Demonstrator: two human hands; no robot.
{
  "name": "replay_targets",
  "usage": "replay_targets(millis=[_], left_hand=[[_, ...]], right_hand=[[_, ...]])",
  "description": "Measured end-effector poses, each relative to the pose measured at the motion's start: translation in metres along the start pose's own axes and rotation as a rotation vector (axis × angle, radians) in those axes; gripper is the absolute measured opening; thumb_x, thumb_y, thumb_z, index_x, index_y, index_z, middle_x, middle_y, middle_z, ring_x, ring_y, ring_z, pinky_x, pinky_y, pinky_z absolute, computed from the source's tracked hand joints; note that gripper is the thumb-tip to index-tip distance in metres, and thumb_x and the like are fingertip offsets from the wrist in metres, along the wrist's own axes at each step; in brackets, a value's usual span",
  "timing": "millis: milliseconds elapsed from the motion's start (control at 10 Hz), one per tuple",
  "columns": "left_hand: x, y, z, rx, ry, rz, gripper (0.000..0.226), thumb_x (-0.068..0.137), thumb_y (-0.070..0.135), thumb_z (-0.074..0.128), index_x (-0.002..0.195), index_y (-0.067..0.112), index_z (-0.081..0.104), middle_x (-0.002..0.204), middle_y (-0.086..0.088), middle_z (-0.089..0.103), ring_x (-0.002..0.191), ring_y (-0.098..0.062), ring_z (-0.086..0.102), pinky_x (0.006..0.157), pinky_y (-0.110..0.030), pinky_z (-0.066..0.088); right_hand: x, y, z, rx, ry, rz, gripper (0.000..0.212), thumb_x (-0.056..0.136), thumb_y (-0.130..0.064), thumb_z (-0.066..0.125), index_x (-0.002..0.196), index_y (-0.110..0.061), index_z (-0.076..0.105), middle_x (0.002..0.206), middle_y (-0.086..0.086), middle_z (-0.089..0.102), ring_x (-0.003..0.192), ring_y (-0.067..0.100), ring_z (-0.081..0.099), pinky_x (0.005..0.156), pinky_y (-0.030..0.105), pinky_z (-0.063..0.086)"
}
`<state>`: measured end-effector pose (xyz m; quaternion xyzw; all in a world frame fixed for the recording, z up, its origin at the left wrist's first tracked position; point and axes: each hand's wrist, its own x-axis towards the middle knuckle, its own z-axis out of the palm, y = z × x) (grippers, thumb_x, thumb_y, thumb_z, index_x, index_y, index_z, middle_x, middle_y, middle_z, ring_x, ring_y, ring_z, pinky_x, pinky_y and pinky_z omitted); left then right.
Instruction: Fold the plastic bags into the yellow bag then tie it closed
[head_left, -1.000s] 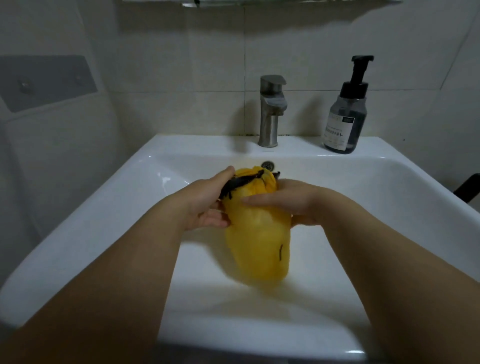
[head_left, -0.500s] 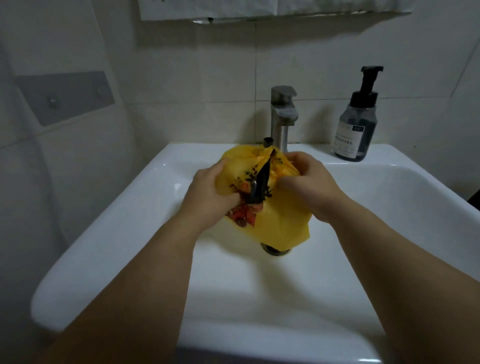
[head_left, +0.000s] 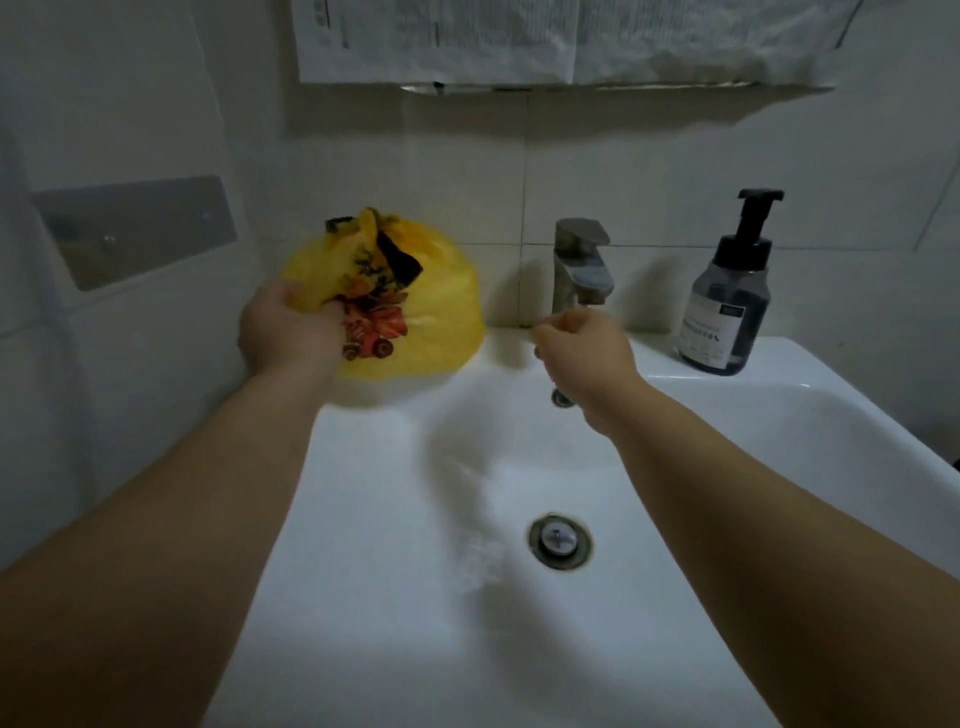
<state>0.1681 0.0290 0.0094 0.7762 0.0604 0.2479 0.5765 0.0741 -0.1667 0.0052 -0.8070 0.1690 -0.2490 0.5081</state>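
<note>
The yellow bag (head_left: 441, 306) is a stuffed, rounded bundle with a red and black print and a knotted top. It sits at the sink's back left corner against the tiled wall. My left hand (head_left: 285, 327) grips its left side, fingers curled into the plastic. My right hand (head_left: 582, 348) hovers apart from the bag, just below the faucet spout, with its fingers loosely curled and nothing in it. Any bags inside the yellow one are hidden.
A white sink (head_left: 363, 597) fills the foreground, with a metal drain (head_left: 560, 540) in its basin. A steel faucet (head_left: 579, 265) stands at the back centre and a dark soap pump bottle (head_left: 727, 306) at the back right. A grey plate (head_left: 140, 228) is fixed on the left wall.
The bag moved from over the basin up and left to the sink's back left corner. My right hand let go of it and drew away to the right, under the faucet.
</note>
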Motion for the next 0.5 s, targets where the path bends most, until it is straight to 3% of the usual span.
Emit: replay_targets(millis=[100,200,300,400,500], left_hand=[[0.012,0.008,0.020,-0.073,-0.125,0.002,0.024,0.080,0.017,0.073,0.103,0.014,0.071,0.095,-0.004,0.068,0.085,-0.021,0.063,0.070,-0.028,0.048],[0.022,0.006,0.039,-0.128,-0.235,-0.009,0.030,0.074,0.021,0.079,0.102,0.015,0.069,0.106,-0.006,0.067,0.088,-0.021,0.065,0.076,-0.031,0.054],[0.036,0.002,0.057,-0.046,-0.442,-0.030,0.098,0.039,0.040,0.084,0.130,0.017,0.054,0.131,-0.009,0.055,0.109,-0.027,0.061,0.092,-0.044,0.054],[0.038,0.005,0.058,-0.005,-0.552,-0.032,0.138,0.045,0.036,0.090,0.154,0.031,0.006,0.149,-0.004,0.037,0.132,-0.026,0.043,0.106,-0.043,0.042],[0.029,0.006,0.052,0.055,-0.485,0.013,0.124,0.074,0.021,0.083,0.153,0.031,-0.012,0.157,-0.007,0.018,0.138,-0.023,0.031,0.096,-0.024,0.032]], right_hand=[[0.019,-0.001,0.018,0.011,-0.083,-0.022,0.010,0.087,-0.015,0.051,0.088,-0.016,0.061,0.076,0.000,0.056,0.058,0.012,0.042,0.045,0.019,0.030],[0.030,0.001,0.028,0.008,-0.107,-0.043,0.019,0.089,-0.019,0.055,0.104,-0.014,0.064,0.086,0.000,0.059,0.066,0.012,0.047,0.044,0.018,0.031],[0.038,0.008,0.033,-0.016,-0.084,-0.032,0.024,0.088,-0.017,0.054,0.108,-0.012,0.065,0.092,0.001,0.058,0.064,0.009,0.044,0.047,0.020,0.029],[0.041,0.013,0.031,-0.026,-0.085,-0.003,0.025,0.089,-0.018,0.053,0.111,-0.011,0.064,0.096,0.003,0.062,0.071,0.012,0.050,0.055,0.023,0.039],[0.038,0.012,0.028,-0.035,-0.092,0.031,0.019,0.089,-0.018,0.052,0.103,-0.015,0.064,0.091,0.003,0.061,0.066,0.012,0.048,0.050,0.022,0.034]])
